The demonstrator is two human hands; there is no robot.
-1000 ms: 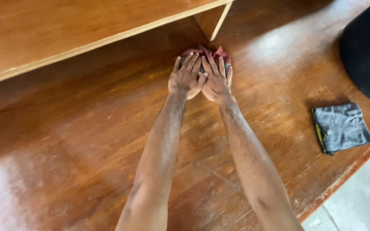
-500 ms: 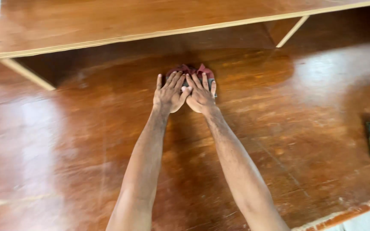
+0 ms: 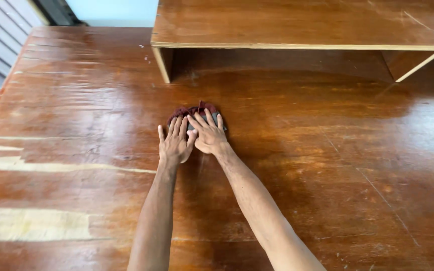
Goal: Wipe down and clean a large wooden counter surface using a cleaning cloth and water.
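Head view: I have both hands flat on a dark red cloth (image 3: pixel 197 111), which lies on the varnished wooden table (image 3: pixel 327 165) just in front of the raised wooden shelf (image 3: pixel 302 25). My left hand (image 3: pixel 175 143) covers the cloth's near left edge; my right hand (image 3: pixel 208 133) sits beside it, touching and slightly overlapping. The fingers (image 3: pixel 177 125) of both hands are extended and a little spread, pressing down, gripping nothing. I judge the step in hand to be rubbing the table surface with the cloth. The next stroke calls for even downward pressure and both palms kept on the cloth so it does not bunch or slip out. Both arms are stretched nearly straight forward, converging at the cloth, wrists low. Pale worn streaks (image 3: pixel 36 223) mark the table at left.
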